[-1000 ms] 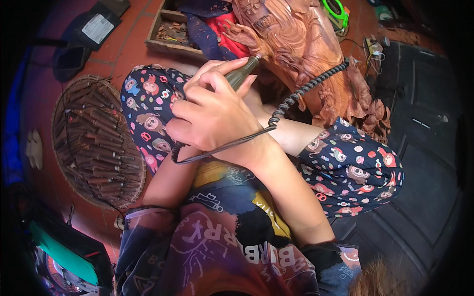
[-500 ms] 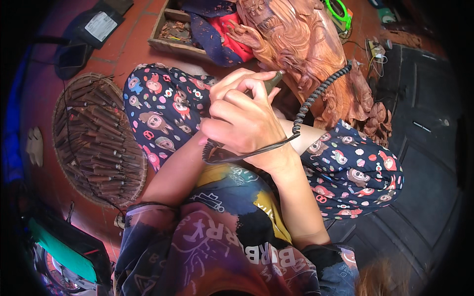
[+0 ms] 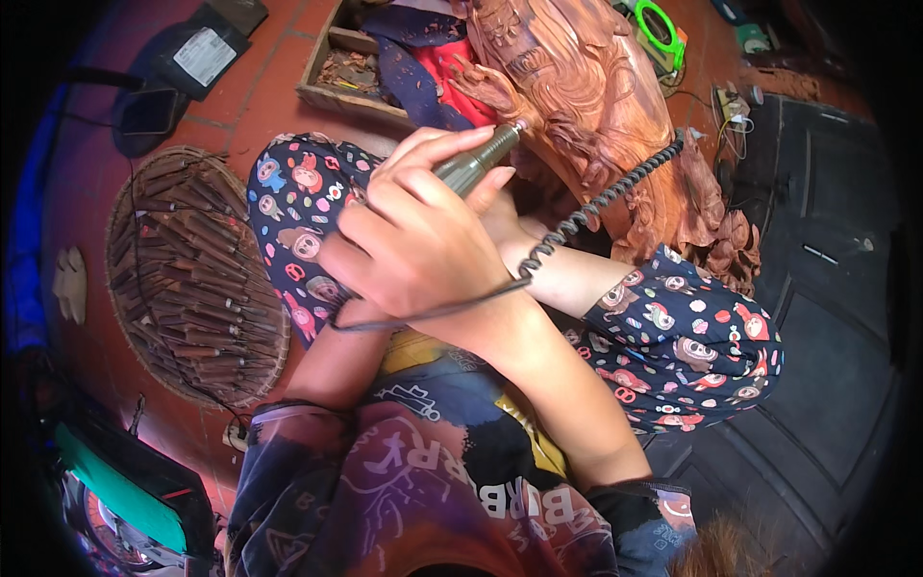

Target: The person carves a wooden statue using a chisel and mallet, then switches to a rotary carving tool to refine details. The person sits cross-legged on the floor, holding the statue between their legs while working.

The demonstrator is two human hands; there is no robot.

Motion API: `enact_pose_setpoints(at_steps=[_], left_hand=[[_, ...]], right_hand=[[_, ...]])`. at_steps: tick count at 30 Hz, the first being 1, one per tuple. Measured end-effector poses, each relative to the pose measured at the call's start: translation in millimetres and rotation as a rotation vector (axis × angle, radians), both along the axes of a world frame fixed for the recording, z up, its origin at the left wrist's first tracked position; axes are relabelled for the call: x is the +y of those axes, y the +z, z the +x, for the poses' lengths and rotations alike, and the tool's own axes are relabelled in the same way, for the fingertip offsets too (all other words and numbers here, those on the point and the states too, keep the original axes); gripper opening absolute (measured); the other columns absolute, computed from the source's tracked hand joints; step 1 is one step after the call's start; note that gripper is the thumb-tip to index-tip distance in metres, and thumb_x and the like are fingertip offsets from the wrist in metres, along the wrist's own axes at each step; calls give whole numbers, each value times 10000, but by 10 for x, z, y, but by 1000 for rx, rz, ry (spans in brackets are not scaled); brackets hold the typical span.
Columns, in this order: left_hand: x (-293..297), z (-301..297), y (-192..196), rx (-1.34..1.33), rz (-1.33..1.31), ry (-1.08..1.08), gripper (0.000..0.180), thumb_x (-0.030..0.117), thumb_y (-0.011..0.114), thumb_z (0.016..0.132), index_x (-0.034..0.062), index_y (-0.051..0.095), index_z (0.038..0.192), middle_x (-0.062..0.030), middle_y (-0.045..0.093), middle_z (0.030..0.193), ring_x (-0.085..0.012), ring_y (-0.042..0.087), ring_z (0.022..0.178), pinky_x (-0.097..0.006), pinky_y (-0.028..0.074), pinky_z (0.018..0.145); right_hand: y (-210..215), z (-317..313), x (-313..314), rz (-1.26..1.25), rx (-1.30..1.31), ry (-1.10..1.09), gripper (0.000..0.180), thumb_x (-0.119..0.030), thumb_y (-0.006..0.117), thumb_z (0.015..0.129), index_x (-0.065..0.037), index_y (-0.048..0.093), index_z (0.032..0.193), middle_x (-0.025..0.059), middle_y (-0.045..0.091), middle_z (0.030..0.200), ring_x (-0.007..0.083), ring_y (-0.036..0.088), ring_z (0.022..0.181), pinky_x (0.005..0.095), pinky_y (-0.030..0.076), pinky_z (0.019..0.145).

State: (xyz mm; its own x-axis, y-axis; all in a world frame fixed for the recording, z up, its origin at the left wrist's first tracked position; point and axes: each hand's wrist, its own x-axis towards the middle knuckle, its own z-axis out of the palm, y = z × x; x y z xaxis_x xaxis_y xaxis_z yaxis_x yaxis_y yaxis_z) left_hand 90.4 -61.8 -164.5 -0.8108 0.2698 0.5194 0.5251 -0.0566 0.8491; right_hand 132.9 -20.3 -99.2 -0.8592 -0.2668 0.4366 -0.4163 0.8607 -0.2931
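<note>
My right hand (image 3: 413, 231) is wrapped round a dark green rotary tool handpiece (image 3: 471, 165), its thumb and fingers closed along the body. The handpiece points up and right. Its small bit (image 3: 521, 125) is at the sleeve of a carved reddish wooden figure (image 3: 577, 87), just below the figure's carved hand; whether it touches cannot be told. A black coiled cord (image 3: 615, 188) crosses over my right wrist and loops under the hand. My left forearm (image 3: 356, 356) runs behind the right hand, which hides my left hand and its fingers.
A round woven basket (image 3: 279, 356) of wooden-handled chisels stands at the left. A wooden box (image 3: 356, 99) with shavings lies at the far side, beside dark and red cloth (image 3: 404, 53). A green ring-shaped object (image 3: 659, 38) is beyond the figure. Dark panelled boards (image 3: 827, 279) lie at the right.
My right hand has shifted left and turned, so more of the handpiece shows. Its tip has moved left and slightly away from me, up to the carved sleeve. The cord has swung along.
</note>
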Motion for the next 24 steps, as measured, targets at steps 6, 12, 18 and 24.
enact_pose_setpoints(at_steps=[6, 12, 18, 24], left_hand=[[81, -158, 6, -681, 102, -58, 353, 148, 663, 851, 19, 564, 1165, -54, 642, 984, -106, 575, 751, -239, 485, 706], [134, -140, -242, -953, 414, -256, 368, 133, 656, 854, 30, 551, 1192, -47, 628, 949, -98, 558, 751, -226, 470, 701], [191, -110, -446, -1013, 534, -354, 387, 118, 650, 858, 40, 539, 1220, -40, 614, 913, -90, 540, 751, -214, 455, 697], [157, -133, -448, -970, 564, -378, 407, 103, 644, 861, 51, 527, 1247, -33, 600, 878, -82, 523, 751, -201, 441, 692]], right_hand=[[40, -632, -96, 147, -90, 44, 72, -144, 582, 686, -81, 558, 712, 38, 539, 699, 176, 563, 686, 322, 439, 666], [-392, -726, -90, 396, -284, -144, 162, -97, 558, 766, -17, 566, 907, 73, 566, 807, 163, 558, 722, 292, 447, 686], [-1059, -422, -232, 1612, -401, -971, 276, -49, 534, 846, 47, 575, 1102, 107, 594, 914, 151, 554, 759, 263, 454, 706], [-961, -614, -315, 1164, -376, -895, 306, -83, 507, 826, 40, 608, 1087, 201, 645, 988, 254, 611, 884, 372, 472, 850]])
